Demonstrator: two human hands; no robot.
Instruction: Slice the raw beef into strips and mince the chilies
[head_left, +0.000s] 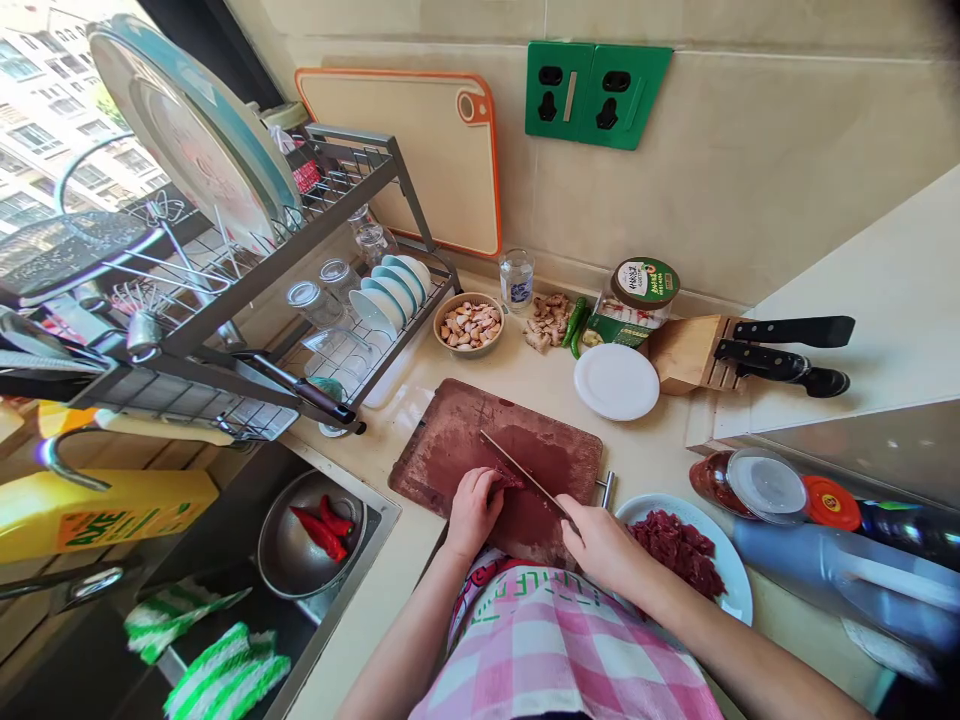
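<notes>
My right hand (592,535) is closed round the handle of a kitchen knife (517,463), whose blade slants up and left over a reddish-brown cutting board (442,440). With bent fingers, my left hand (475,508) presses on a small piece of dark red meat (510,480) right beside the blade. Its fingertips are partly hidden, but they hold the meat against the board. To the right of the board, a pale blue plate (739,575) carries a heap of sliced dark red meat (679,555).
Behind the board stand a bowl of garlic (470,325), ginger (547,322), green chilies (576,325), a white plate (616,382) and a knife block (686,352). Left are a dish rack (277,255) and a sink with a metal bowl (281,560) of red chilies. Bottles (840,565) line the right.
</notes>
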